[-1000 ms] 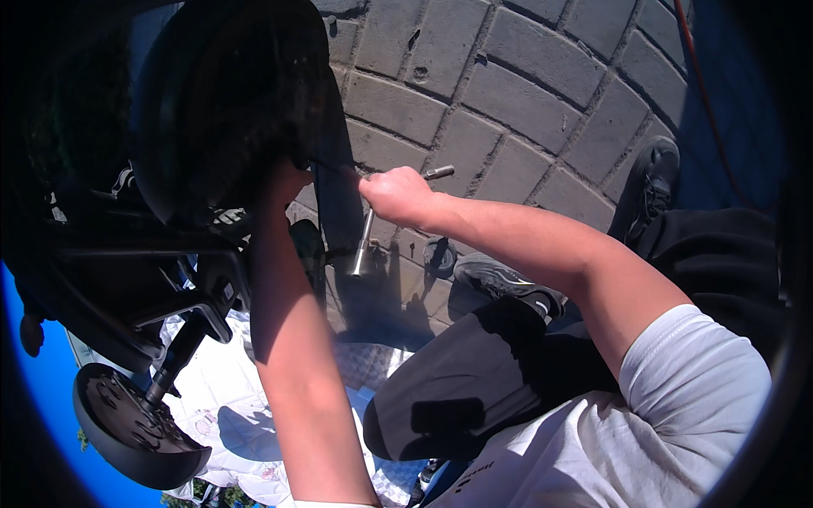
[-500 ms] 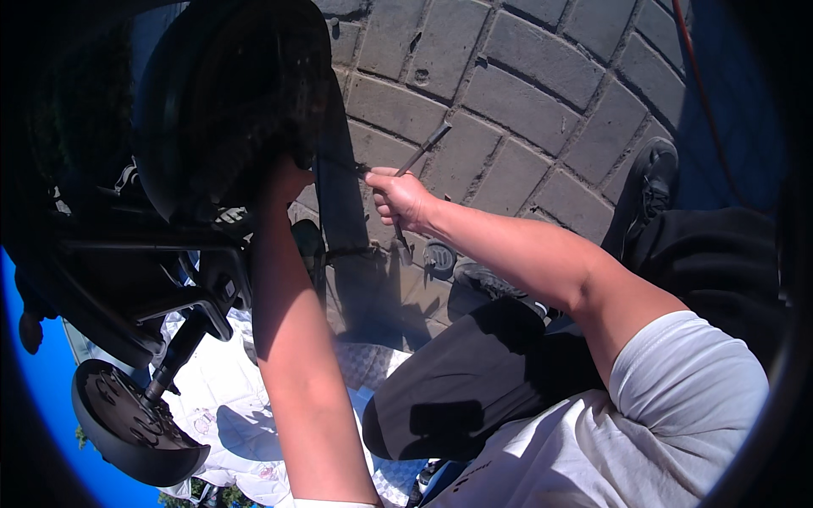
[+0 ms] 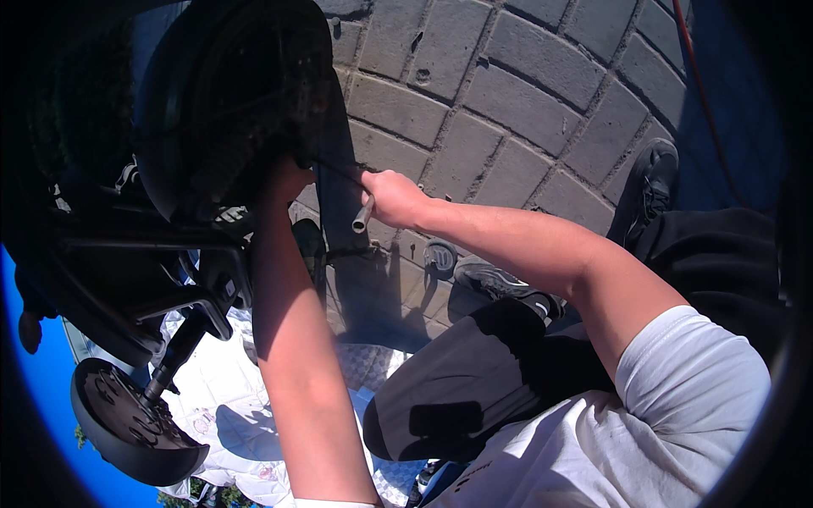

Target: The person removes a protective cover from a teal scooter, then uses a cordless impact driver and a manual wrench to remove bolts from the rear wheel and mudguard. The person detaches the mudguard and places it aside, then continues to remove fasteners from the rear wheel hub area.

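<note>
My right hand (image 3: 392, 200) is closed around the crossbar of a T-handle wrench (image 3: 362, 217). A tubular end of that bar sticks out below my fingers. Its thin dark shaft runs left toward the hub of a black wheel (image 3: 165, 118); where it meets the hub is lost in shadow. My left hand (image 3: 292, 179) reaches into the dark area at the wheel's centre, close to the shaft's far end. Its fingers are hidden there, and whether they hold anything does not show.
Black frame bars (image 3: 161, 243) and a dark rounded part on a stalk (image 3: 135, 423) lie left of my left arm. A white patterned cloth (image 3: 212, 372) spreads below. A round dark lid-like piece (image 3: 439, 256) rests on the paving (image 3: 474, 161) by my shoe (image 3: 491, 278).
The wrench's crossbar has turned about its shaft: its upper end no longer shows, and its lower end now points toward me. My right hand has shifted slightly left and turned with it.
</note>
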Available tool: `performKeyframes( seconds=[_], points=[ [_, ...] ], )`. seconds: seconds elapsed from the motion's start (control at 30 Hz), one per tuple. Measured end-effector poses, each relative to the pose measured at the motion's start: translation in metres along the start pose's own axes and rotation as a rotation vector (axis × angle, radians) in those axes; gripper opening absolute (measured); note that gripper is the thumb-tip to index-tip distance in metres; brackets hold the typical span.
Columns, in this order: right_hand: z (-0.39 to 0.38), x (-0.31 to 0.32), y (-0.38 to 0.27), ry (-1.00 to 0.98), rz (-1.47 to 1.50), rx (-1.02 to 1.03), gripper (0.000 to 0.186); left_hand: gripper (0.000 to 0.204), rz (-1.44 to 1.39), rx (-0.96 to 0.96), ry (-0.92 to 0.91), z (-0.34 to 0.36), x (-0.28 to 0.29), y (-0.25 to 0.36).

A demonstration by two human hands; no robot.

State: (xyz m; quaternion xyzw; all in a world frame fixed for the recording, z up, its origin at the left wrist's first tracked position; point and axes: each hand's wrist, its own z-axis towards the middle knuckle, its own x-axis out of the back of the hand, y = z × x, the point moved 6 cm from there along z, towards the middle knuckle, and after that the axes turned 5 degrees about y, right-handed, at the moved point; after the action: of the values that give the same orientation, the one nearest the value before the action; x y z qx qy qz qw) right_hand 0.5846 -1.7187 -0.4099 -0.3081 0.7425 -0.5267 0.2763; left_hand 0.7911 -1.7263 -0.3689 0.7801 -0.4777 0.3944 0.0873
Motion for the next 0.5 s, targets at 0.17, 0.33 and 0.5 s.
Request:
performKeyframes(
  seconds=[0.17, 0.33, 0.5],
  points=[
    [-0.005, 0.006, -0.003, -0.125, -0.676, 0.366, 0.048, 0.058, 0.067, -0.083, 0.165, -0.001, 0.005, 0.003],
    [-0.018, 0.010, 0.018, 0.161, 0.289, -0.016, 0.038, 0.062, 0.036, -0.065, 0.124, -0.001, 0.004, 0.002],
    [-0.022, -0.010, 0.038, -0.062, 1.048, -0.645, 0.030, 0.062, 0.011, -0.039, 0.124, 0.003, -0.002, -0.004]
  ],
)
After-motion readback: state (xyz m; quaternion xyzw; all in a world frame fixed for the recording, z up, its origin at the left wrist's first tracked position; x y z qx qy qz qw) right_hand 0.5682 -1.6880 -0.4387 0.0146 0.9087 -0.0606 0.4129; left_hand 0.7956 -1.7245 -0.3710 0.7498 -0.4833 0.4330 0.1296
